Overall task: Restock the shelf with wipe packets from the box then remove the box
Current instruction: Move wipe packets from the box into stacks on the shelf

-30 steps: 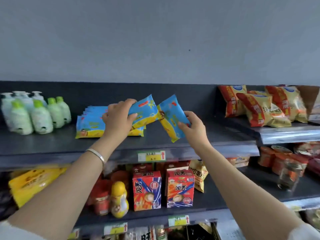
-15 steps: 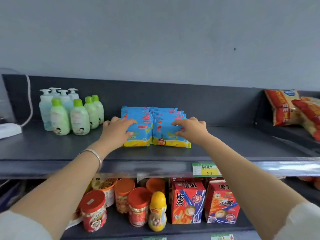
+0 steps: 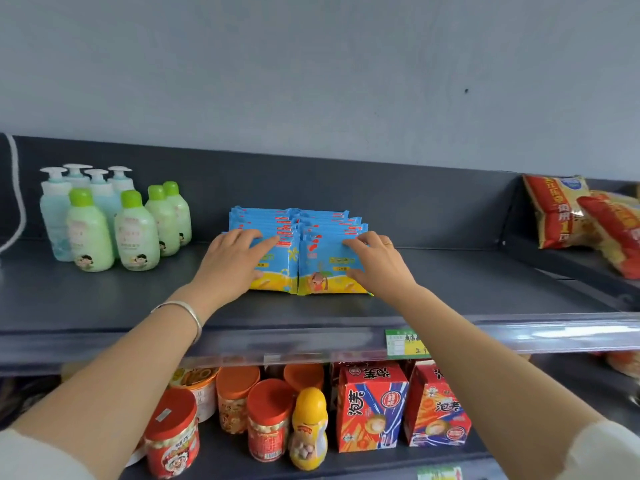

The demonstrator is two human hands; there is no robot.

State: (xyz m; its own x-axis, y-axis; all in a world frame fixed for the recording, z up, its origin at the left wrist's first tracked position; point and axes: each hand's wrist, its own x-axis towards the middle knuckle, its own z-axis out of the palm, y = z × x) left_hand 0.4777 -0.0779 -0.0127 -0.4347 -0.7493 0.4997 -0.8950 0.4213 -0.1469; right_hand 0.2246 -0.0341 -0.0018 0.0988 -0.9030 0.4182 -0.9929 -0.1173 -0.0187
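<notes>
Head view: the two wipe packets (image 3: 277,268) I held in the air a second ago now sit fronting twin rows on the shelf (image 3: 467,289); my left hand (image 3: 230,258) and right hand (image 3: 375,258) rest flat on them, fingers straight, gripping nothing; the box is out of sight, its removal still ahead
</notes>
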